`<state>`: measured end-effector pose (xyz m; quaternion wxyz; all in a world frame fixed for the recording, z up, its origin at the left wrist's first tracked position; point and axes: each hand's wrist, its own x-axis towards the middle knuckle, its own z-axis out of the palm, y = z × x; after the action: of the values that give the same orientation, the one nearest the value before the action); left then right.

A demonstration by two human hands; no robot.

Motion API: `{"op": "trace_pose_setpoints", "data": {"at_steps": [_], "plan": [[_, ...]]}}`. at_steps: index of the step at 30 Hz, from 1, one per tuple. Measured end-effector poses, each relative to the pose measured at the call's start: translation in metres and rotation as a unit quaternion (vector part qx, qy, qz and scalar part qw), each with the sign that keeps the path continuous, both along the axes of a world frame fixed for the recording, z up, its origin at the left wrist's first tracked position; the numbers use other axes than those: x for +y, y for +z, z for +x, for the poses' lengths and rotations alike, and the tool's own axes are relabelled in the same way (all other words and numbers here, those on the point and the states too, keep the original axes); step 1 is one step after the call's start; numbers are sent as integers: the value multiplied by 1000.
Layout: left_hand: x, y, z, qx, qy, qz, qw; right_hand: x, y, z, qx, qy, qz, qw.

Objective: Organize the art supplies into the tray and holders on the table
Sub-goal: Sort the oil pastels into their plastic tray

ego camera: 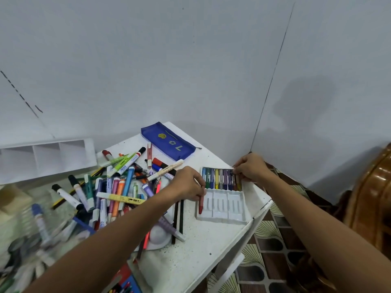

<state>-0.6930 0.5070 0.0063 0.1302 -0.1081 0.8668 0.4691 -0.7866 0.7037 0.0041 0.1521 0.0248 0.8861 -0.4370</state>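
A white plastic crayon tray (229,210) lies at the right edge of the white table (196,246). Its far row holds several crayons (221,178) side by side. My left hand (187,183) pinches a red crayon (201,205) whose tip lies in the leftmost slot of the near row. My right hand (250,167) pinches the crayons at the right end of the far row. A heap of markers and pens (114,187) covers the table to the left.
A blue pencil pouch (169,141) lies at the table's far corner. A white divided holder (45,157) stands at the back left. Two dark pencils (177,218) lie left of the tray. Walls close in behind; patterned floor (273,240) lies to the right.
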Motion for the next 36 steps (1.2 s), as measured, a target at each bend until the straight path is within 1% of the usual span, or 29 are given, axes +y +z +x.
{"op": "trace_pose_setpoints", "data": {"at_steps": [5,8,10,13,16,19,21,29,33,36], "plan": [[1,-5,0,41,-26,-50,998,5,-4,-2,-6,2,9,1000],[0,-9,3,91,-75,-128,985,11,-8,-1,-2,-5,3,1000],[-3,-12,7,146,-108,-188,965,15,-10,1,-2,-8,-8,1000],[-10,-18,14,227,-163,-273,921,21,-11,1,-26,-4,-43,999],[-20,-22,17,274,-228,-307,882,26,-12,1,-49,-10,-68,996],[-26,-21,19,304,-289,-331,845,26,-12,2,-52,-12,-62,997],[-28,-21,19,322,-305,-344,828,24,-12,3,-43,-11,-51,998],[-29,-24,23,348,-312,-373,802,23,-14,8,-19,-21,-47,998],[-30,-28,27,331,-322,-376,803,22,-15,9,-17,-23,-46,999],[-30,-32,31,341,-315,-376,802,22,-17,8,-14,-24,-45,999]]}}
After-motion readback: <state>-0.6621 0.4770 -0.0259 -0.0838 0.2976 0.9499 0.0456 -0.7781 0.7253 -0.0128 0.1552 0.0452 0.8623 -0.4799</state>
